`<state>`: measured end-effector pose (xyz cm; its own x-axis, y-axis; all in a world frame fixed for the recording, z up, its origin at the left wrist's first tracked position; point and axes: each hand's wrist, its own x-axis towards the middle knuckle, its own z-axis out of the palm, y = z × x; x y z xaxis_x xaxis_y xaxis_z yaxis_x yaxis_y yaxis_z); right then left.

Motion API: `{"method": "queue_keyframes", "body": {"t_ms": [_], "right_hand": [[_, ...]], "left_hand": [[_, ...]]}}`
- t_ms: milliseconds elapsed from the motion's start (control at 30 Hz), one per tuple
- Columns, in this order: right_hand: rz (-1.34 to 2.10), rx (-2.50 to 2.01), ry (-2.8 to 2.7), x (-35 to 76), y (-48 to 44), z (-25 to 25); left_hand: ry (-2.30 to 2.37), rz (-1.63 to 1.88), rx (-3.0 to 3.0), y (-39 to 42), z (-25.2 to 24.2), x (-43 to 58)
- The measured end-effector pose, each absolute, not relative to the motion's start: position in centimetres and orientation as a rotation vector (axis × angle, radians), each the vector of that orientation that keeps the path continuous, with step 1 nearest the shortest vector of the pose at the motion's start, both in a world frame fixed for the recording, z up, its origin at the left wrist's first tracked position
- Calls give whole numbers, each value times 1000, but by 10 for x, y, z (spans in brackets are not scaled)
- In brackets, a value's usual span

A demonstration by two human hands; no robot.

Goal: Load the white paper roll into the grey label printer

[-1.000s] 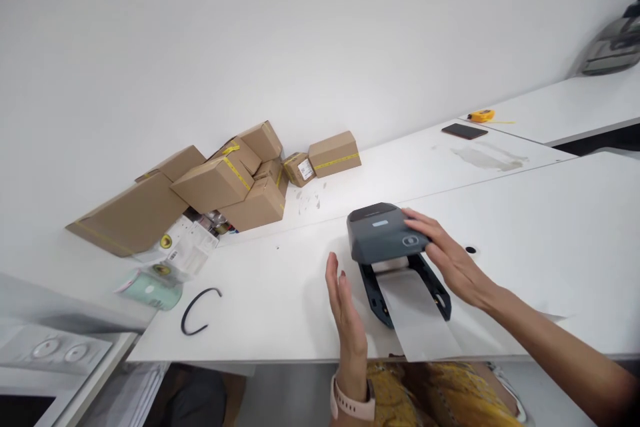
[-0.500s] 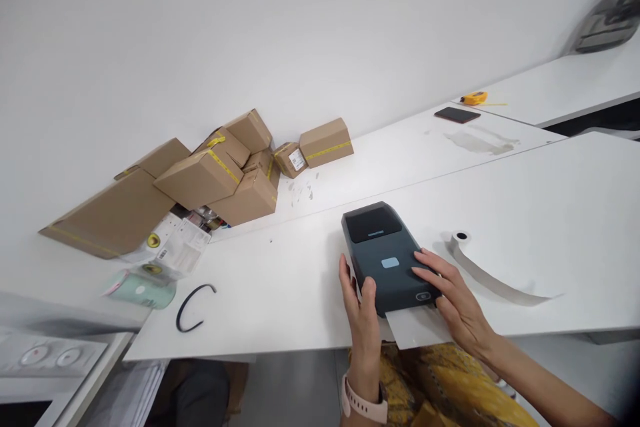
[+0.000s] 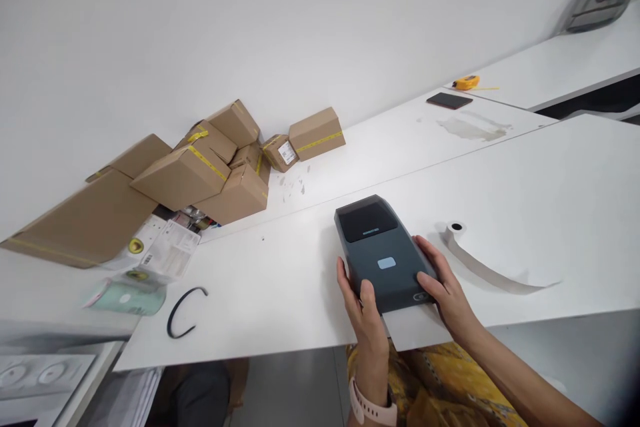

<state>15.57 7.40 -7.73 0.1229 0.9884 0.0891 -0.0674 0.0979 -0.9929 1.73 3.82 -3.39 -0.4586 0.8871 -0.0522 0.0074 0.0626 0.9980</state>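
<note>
A dark teal, box-shaped device (image 3: 373, 273) lies on the white table in front of me, with a black glossy panel at its far end, a pale blue square on top and a small oval mark at its near right corner. My left hand (image 3: 367, 320) grips its near left side, thumb up along the edge. My right hand (image 3: 447, 293) holds the right side, thumb on top near the oval mark and fingers along the edge. From under the near end a white sheet of paper (image 3: 417, 328) sticks out past the table edge. A pink watch strap circles my left wrist.
Right of the device lies a partly unrolled paper roll (image 3: 455, 230). Farther back are a black phone-like slab (image 3: 449, 101) and a yellow tape measure (image 3: 467, 83). Cardboard boxes (image 3: 183, 177) are piled at left, near a black headband (image 3: 180, 312) and a mint-green cylindrical pack (image 3: 127, 299).
My right hand has shifted from fingers resting on the top to gripping the right side with the thumb on top. The view has moved slightly; the device stays on the table.
</note>
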Motion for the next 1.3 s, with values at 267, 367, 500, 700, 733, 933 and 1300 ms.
{"method": "queue_keyframes", "body": {"t_ms": [267, 367, 500, 700, 733, 933, 1300], "right_hand": [[1224, -1248, -1063, 156, 69, -85], [1210, -1234, -1051, 154, 67, -84], [1217, -1228, -1040, 152, 65, -82], [1242, -1186, -1032, 153, 64, -80], [1242, -1178, -1039, 154, 64, -80], [1212, -1145, -1145, 158, 66, -80], [350, -977, -1910, 178, 61, -32]], "left_hand": [[1610, 1402, 893, 36, -40, 21], [1599, 1406, 909, 37, -41, 22], [1641, 1421, 918, 39, -45, 22], [1646, 1470, 972, 39, -54, 22], [1648, 1478, 988, 39, -54, 21], [1603, 1451, 1072, 41, -49, 13], [1552, 1313, 727, -48, -65, 6]]}}
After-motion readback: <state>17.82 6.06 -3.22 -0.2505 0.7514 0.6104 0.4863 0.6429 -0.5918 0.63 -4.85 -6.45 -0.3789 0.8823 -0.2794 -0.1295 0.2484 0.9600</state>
